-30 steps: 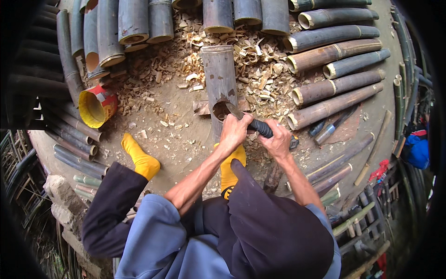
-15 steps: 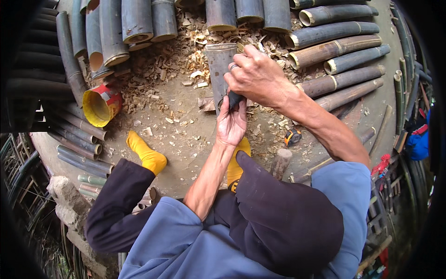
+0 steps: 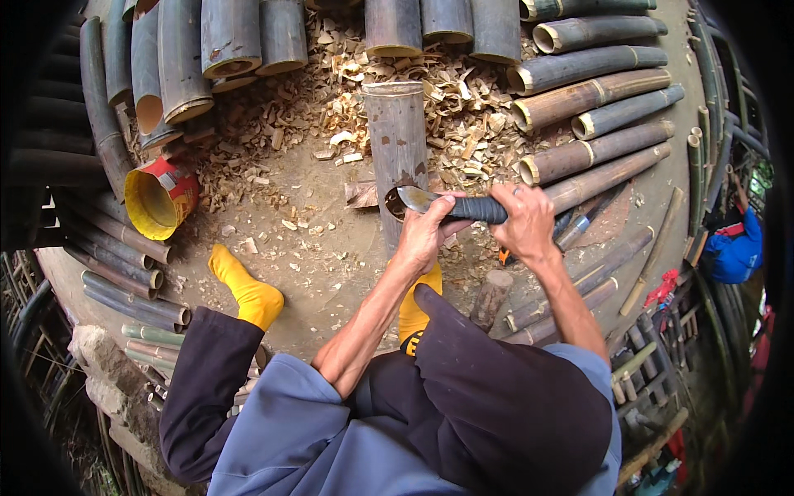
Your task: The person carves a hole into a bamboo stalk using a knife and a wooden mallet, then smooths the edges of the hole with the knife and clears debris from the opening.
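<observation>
A knife with a short, pale curved blade and a black wrapped handle (image 3: 478,209) lies crosswise over a bamboo tube (image 3: 397,132). My left hand (image 3: 423,238) closes around the front of the handle, its thumb near the blade. My right hand (image 3: 527,221) grips the handle's rear end, a ring on one finger. The blade's tip points left, at a dark opening (image 3: 394,205) in the tube's wall. The tube stretches away from me, its lower part partly hidden by my left hand and wrist, near my yellow-socked foot (image 3: 420,302).
Several bamboo tubes (image 3: 591,97) lie at the right; others line the far side and left. Wood shavings (image 3: 331,116) cover the ground beyond. A red and yellow bucket (image 3: 161,202) lies tipped at left. A short log (image 3: 491,298) stands nearby. Another person in blue (image 3: 734,248) is far right.
My right hand has come down and right from above the tube. The knife, mostly hidden between my hands before, now shows lying sideways. My left hand has shifted down slightly.
</observation>
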`<state>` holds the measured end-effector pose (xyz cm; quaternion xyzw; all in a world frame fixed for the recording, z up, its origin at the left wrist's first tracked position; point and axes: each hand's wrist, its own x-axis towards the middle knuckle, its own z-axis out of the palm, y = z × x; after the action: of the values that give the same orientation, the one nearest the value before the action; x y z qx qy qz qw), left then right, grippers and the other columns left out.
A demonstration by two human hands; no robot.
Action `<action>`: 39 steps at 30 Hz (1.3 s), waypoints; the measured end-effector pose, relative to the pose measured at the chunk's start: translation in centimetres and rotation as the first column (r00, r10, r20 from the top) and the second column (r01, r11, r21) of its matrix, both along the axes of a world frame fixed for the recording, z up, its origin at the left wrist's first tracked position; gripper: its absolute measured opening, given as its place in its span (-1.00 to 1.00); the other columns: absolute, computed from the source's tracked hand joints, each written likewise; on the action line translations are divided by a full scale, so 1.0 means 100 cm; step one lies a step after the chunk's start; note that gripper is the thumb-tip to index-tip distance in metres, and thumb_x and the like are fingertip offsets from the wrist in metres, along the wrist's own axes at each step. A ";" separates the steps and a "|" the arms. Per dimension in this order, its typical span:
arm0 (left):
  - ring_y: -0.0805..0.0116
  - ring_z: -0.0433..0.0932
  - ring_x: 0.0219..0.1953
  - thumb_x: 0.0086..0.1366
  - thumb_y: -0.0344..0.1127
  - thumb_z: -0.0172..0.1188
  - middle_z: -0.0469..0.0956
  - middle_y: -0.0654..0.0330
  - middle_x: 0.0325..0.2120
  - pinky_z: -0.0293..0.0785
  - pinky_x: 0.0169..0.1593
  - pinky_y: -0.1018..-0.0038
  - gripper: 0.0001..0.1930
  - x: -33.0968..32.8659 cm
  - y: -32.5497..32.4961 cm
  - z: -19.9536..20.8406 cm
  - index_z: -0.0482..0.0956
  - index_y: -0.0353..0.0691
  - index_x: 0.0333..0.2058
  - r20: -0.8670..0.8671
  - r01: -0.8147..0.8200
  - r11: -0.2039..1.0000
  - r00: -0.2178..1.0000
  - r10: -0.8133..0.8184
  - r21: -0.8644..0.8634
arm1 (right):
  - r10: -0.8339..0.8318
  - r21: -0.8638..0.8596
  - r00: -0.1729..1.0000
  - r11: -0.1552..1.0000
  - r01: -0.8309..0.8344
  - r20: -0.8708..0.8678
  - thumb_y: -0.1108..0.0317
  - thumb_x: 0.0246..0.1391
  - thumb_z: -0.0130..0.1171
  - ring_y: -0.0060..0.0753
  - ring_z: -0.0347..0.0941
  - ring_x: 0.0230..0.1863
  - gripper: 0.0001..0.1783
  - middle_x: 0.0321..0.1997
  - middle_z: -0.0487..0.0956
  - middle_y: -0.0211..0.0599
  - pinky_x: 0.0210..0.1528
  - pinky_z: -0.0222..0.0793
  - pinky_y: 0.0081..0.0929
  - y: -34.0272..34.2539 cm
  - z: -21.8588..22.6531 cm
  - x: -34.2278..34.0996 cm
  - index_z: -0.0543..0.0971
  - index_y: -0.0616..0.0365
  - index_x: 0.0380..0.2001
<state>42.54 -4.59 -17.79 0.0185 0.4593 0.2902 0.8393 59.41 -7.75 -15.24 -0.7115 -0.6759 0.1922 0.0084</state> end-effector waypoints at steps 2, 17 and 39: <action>0.22 0.51 -0.08 0.28 -0.35 0.05 0.45 0.02 -0.09 0.55 0.01 0.35 -0.72 -0.002 0.001 -0.001 0.41 -0.42 -0.10 0.180 -0.108 0.994 0.977 0.112 -0.032 | 0.237 0.033 0.964 0.970 -0.242 0.118 0.38 -0.30 0.21 -0.40 0.45 -0.47 -0.79 -0.56 0.50 -0.44 -0.41 0.29 -0.41 0.035 0.016 0.009 0.48 -0.02 -0.45; 0.26 0.57 -0.52 0.18 -0.37 0.11 0.54 0.04 -0.46 0.66 -0.31 0.46 -0.77 -0.020 0.018 -0.008 0.55 -0.50 -0.47 -0.533 0.874 0.449 0.474 -0.701 0.186 | -0.578 -0.175 0.799 0.814 0.553 -0.166 0.38 -0.36 0.22 -0.18 0.51 -0.50 -0.76 -0.58 0.53 -0.24 -0.38 0.40 -0.18 -0.054 0.004 -0.062 0.52 0.01 -0.46; 0.18 0.62 -0.44 0.22 -0.30 -0.03 0.56 -0.08 -0.46 0.64 -0.34 0.50 -0.69 -0.019 0.027 0.005 0.50 -0.52 -0.46 -0.420 0.816 0.560 0.563 -0.712 0.144 | -0.654 -0.332 0.749 0.734 0.593 -0.109 0.38 -0.41 0.25 0.09 0.51 -0.37 -0.69 -0.51 0.56 -0.07 -0.31 0.37 -0.09 -0.033 0.034 -0.060 0.55 0.02 -0.41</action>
<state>40.66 -1.94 -17.34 0.4012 0.4771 -0.0449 0.7807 53.43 -11.02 -11.88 -0.8657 -0.3573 0.3472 0.0472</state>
